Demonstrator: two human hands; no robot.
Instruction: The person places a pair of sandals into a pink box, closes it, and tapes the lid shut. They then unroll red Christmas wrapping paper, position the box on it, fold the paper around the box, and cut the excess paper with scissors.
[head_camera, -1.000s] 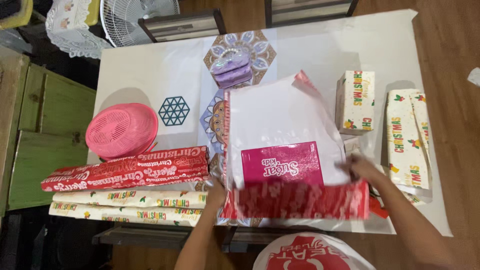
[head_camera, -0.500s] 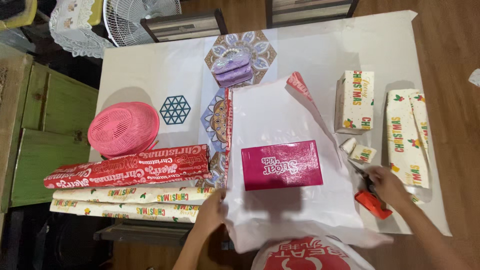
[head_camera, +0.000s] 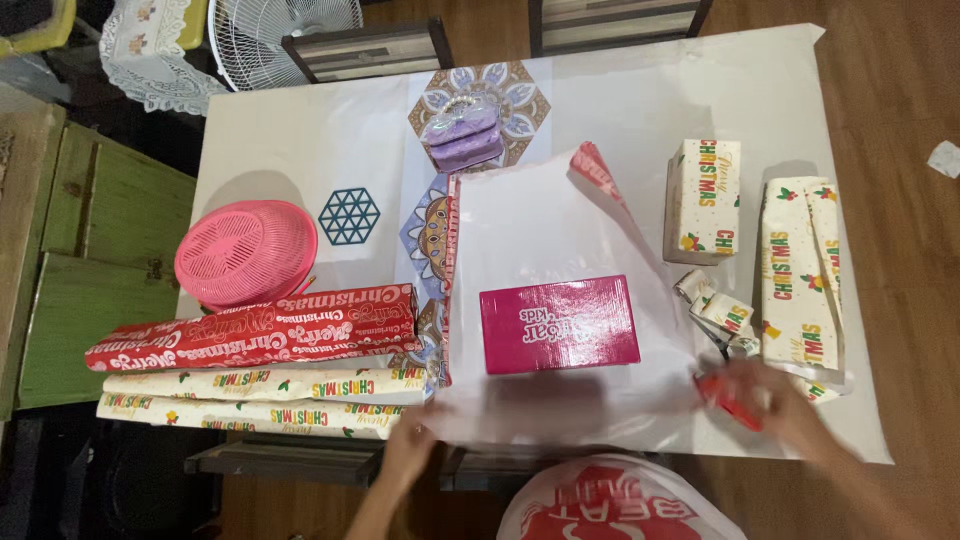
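- The left hand (head_camera: 408, 452) rests on the near left corner of the wrapping sheet (head_camera: 540, 215), which lies white side up; the fingers press or pinch the paper's edge at the table's near side, though the exact grip is too small to make out.
- The right hand (head_camera: 775, 405) is blurred, low at the right of the sheet, and closes around a red tool (head_camera: 728, 400), apparently a tape dispenser or cutter; how firmly it grips I cannot tell.
- The magenta box (head_camera: 558, 324) lies flat in the middle of the sheet, between the two hands and touched by neither.
- The step in hand looks like preparing the wrap: paper spread, box centred, the tool in the right hand.
- The next move seems to call for keeping the sheet flat and the box square to its edges, so that a fold can come up cleanly over it.
- Farther out, rolls of wrapping paper (head_camera: 255, 335) lie left of the sheet, with a pink basket (head_camera: 245, 252) behind them.
- Right of the sheet stand two wrapped parcels (head_camera: 705, 198), with paper scraps (head_camera: 720, 310) between them and the right hand.
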